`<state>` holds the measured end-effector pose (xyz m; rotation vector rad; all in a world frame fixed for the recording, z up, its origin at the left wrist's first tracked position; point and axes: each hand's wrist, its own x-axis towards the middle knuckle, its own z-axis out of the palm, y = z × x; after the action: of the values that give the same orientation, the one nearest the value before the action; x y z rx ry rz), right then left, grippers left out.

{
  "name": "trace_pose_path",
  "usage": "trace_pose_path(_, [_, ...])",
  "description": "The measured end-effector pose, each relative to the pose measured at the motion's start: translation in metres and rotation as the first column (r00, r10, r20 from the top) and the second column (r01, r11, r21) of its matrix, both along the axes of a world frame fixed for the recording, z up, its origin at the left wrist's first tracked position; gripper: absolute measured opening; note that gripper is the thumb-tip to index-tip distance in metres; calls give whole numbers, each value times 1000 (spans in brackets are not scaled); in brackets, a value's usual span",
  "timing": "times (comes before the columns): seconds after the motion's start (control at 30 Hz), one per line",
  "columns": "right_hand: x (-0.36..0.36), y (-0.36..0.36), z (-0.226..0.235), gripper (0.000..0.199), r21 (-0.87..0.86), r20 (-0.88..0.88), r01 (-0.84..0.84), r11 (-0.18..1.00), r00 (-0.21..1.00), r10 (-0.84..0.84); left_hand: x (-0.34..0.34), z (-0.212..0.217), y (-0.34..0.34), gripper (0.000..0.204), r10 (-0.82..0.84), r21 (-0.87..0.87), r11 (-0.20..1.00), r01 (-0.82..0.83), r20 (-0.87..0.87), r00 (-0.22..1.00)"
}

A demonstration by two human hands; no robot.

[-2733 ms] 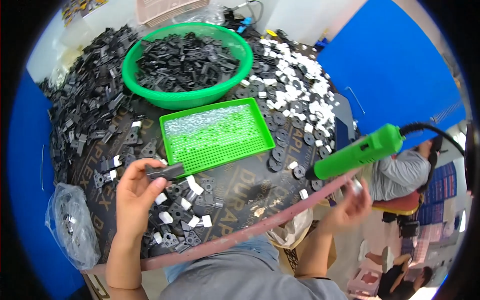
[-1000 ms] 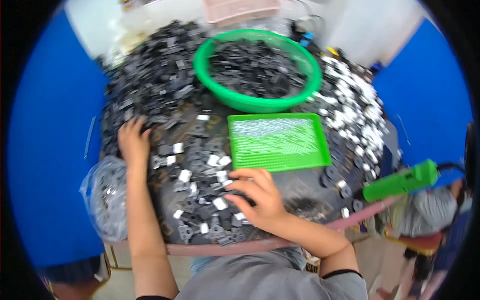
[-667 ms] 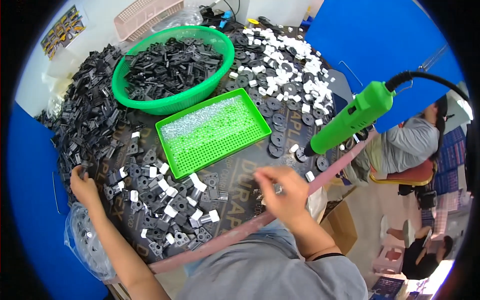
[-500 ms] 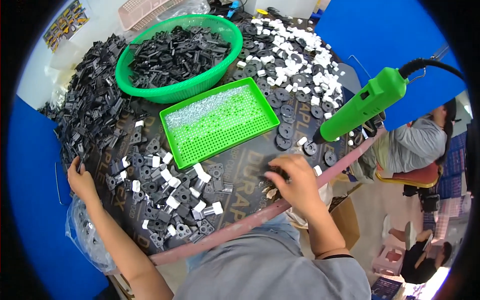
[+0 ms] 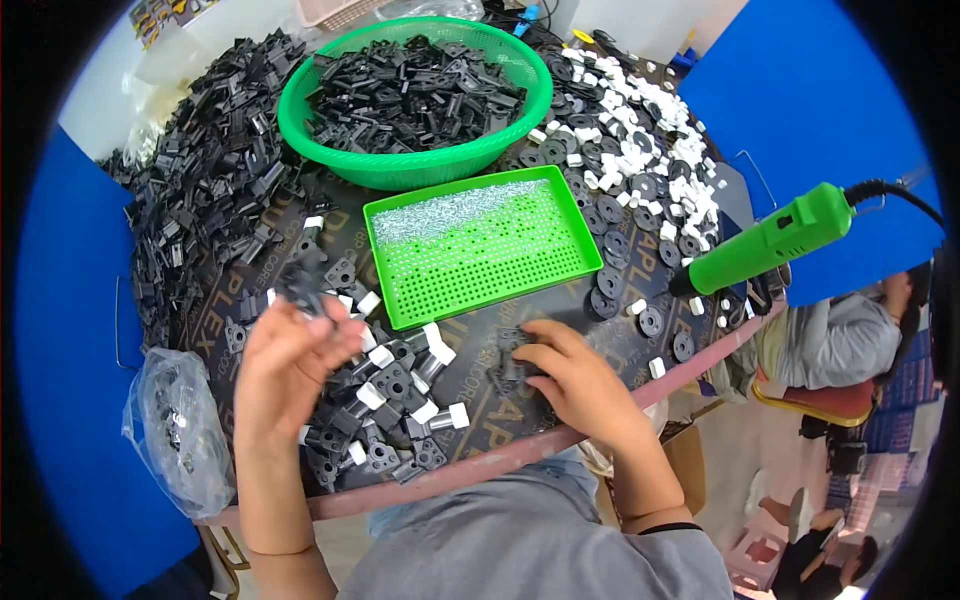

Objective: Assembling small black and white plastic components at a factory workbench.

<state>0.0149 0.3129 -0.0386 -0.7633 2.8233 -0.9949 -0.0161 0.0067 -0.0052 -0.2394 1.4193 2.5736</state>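
Black part (image 5: 303, 283): raised at the fingertips of the left hand, over the left side of the worktop (image 5: 630, 345); blurred, so its exact shape cannot be told.
Left hand (image 5: 280, 370): thumb and fingers drawn narrow, pinching the part near its lower end; the palm is turned partly up.
Right hand (image 5: 590, 390): low over the worktop, fingers and thumb curled in on the right side of a second part (image 5: 510, 360), also dark; whether it is lifted clear cannot be told.
Handling: probably light and stiff, like moulded plastic, perhaps slightly slick; unlikely to break from a pinch. Gripping the solid body or flat edges should be surer than thin corners.
Between the hands: a cluster (image 5: 395, 385) of black pieces with white blocks, lying at odd angles.
Green tray (image 5: 490, 280): beyond the hands, perforated, with silvery pins (image 5: 450, 212) heaped toward its far side.
Green basket (image 5: 400, 166): behind the tray, full of black pieces; a loose pile (image 5: 225, 165) spreads to its left.
Right side: dark discs (image 5: 605, 302), white blocks (image 5: 645, 150) and a green power tool (image 5: 770, 243), tilted.
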Motion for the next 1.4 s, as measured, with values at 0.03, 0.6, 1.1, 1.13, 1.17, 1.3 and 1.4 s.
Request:
trace_pose_path(0.03, [0, 3, 10, 43, 20, 26, 48, 999, 998, -49, -1, 4, 10, 49, -101, 50, 994, 102, -22, 995])
trace_pose_path(0.6, [-11, -35, 25, 15, -280, -271, 279, 918, 895, -355, 26, 3, 52, 44, -372, 298, 897, 326, 113, 921])
trace_pose_path(1.1, [-40, -110, 20, 8, -780, 626, 591, 207, 738, 251, 15, -10, 39, 50, -43, -230, 971, -62, -423, 905])
trace_pose_path(1.13, [-39, -110, 18, 8, -792, 609, 573, 211, 761, 221, 14, -10, 39, 51, -56, -234, 971, -41, -393, 918])
trace_pose_path(1.17, [-39, -110, 17, 8, -790, 613, 577, 208, 760, 216, 14, -9, 39, 52, -70, -237, 971, -19, -362, 929])
trace_pose_path(1.3, [-35, -116, 15, 15, -853, 427, 418, 313, 903, -42, 19, -6, 46, 52, -59, -244, 969, -48, -414, 908])
trace_pose_path(1.4, [-30, -121, 14, 23, -876, 329, 361, 320, 932, -151, 22, -2, 48, 50, -41, -199, 979, -45, -410, 911])
